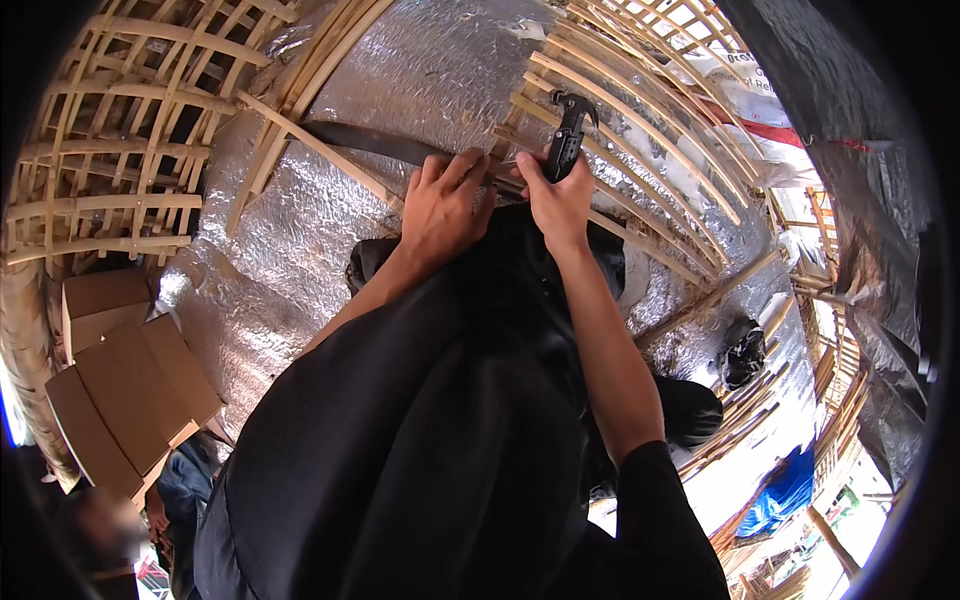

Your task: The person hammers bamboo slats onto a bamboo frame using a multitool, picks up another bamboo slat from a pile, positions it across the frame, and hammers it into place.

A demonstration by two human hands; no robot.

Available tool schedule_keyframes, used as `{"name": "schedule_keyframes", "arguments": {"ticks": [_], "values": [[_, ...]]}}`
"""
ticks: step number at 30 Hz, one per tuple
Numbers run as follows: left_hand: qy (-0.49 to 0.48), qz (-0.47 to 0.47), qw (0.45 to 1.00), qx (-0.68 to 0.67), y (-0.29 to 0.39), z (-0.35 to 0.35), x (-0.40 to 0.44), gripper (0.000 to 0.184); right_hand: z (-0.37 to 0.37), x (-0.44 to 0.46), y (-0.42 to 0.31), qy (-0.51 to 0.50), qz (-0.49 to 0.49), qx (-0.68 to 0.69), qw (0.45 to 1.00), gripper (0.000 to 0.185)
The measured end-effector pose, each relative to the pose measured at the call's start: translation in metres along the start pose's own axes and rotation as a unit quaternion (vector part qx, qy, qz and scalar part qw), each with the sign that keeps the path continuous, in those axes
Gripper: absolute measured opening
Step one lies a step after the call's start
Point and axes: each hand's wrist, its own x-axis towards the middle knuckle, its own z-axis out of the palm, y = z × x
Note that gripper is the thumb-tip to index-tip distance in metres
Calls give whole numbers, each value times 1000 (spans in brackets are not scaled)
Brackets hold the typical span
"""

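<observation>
My right hand (562, 200) is closed around the black handle of a compact claw hammer (570, 138), whose head points up and away from me. To its left, my left hand (445, 208) is bent with its fingers curled down and pressed together at the near end of a dark flat strip (375, 142). The fingertips partly cover that end, and its exact grip is hidden. Both hands are close together above my black-clothed lap. Bamboo slats (625, 150) run past the hammer on the right, and a bamboo stick (320, 148) crosses the dark strip.
Crinkled silver sheeting (290, 215) covers the floor. A woven bamboo lattice (130, 120) stands at the left, above cardboard boxes (135, 390). Another person's hand (158, 515) shows at lower left. A black bundle (742, 352) and blue sheet (780, 495) lie right.
</observation>
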Motion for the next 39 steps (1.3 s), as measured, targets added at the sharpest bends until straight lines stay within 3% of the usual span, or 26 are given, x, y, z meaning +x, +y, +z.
{"name": "schedule_keyframes", "arguments": {"ticks": [4,7,14,22,28,32,34,37,39], "values": [[-5,-9,1000,-7,-5,5,-2,41,1,5,23,25,-127,-127,983,32],[-2,-8,1000,-10,-7,7,-4,41,3,-2,8,29,-157,-187,969,33],[7,-7,1000,-20,-8,7,-5,42,5,-7,-11,10,-159,-251,955,31],[64,-36,994,-84,-19,20,8,23,5,-7,-16,-16,-159,-293,943,30],[38,-75,987,-137,-26,15,12,17,-10,4,-10,1,-143,-296,944,31],[44,-88,986,-133,-25,17,12,17,-13,4,18,39,-92,-150,984,29],[31,-66,993,-90,-23,15,12,24,-11,-2,17,52,-59,-93,993,27],[-10,4,999,-40,-8,11,3,38,-12,-3,15,65,-114,-178,975,24],[-40,49,997,-40,15,12,-6,49,-16,3,39,44,-113,-117,986,23]]}}
